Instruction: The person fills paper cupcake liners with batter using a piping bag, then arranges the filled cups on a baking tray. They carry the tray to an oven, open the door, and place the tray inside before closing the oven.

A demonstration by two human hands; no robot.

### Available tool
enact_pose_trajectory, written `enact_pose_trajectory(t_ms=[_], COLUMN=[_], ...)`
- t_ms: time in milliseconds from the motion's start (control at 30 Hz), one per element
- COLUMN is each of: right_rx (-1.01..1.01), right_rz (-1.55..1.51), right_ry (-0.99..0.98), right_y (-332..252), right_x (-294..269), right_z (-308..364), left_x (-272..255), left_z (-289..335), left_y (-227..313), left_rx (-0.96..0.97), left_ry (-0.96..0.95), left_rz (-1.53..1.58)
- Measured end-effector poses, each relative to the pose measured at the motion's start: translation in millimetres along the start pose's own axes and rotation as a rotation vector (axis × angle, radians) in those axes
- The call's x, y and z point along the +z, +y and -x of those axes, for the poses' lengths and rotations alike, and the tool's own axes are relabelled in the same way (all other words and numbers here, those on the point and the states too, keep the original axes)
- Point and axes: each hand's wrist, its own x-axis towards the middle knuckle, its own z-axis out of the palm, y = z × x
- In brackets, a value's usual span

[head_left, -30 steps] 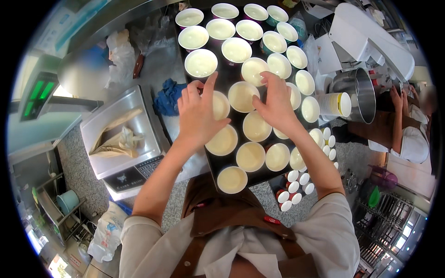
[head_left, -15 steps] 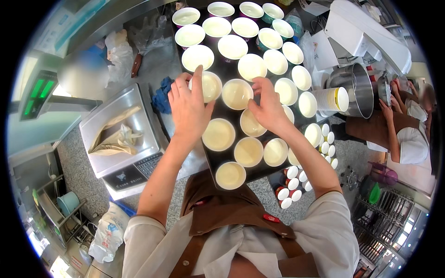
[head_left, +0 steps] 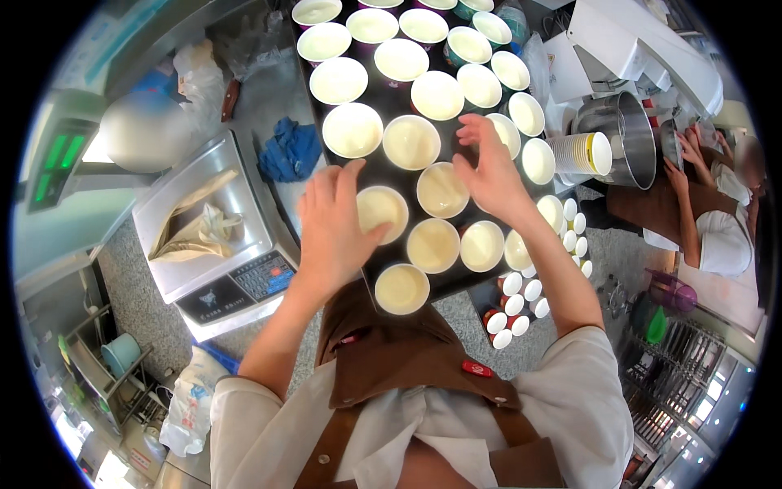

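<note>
Reaching over black tray [head_left: 405,180] | left hand [head_left: 330,220] at paper cup [head_left: 383,214], right hand [head_left: 494,175] beside another cup [head_left: 442,191], fingers apart on both | done: pale filling [head_left: 353,130] | remaining, apparently: uneven gaps

Far row of cups [head_left: 380,3] sliced by the top edge. Left grip [head_left: 330,220] masks the left side of a middle cup [head_left: 389,208]; contact with its wall unclear. Right grip [head_left: 493,175] hides part of a side cup [head_left: 510,130]; right forearm [head_left: 562,273] covers some of a near cup [head_left: 515,248] and breaks up the small cups [head_left: 513,306] below. Pale blob [head_left: 145,133] at left wholly blurred; co-worker's head [head_left: 749,157] likewise. Grey item [head_left: 670,145] beside that person's hands [head_left: 692,151]: too small to identify. Rack [head_left: 672,371], lower right, cropped by dark rim.
</note>
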Motion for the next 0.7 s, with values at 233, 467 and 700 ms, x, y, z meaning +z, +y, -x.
enact_pose_trajectory(t_ms=[233,467,700], right_rx=[0.011,-0.027,-0.029], right_rz=[0.014,0.059,0.013], right_ry=[-0.033,-0.085,-0.057], right_y=[-1.9,-2.4,11.5], right_x=[-4.3,-2.3,18.1], right_z=[27.8,42.2,23.7], left_x=[15.4,19.2,17.3], left_z=[14.5,4.8,30.7], left_y=[5.7,1.7,16.8], left_rx=[0.052,0.117,0.083], left_ry=[-0.034,0.156,0.137], left_rz=[-0.058,-0.154,-0.033])
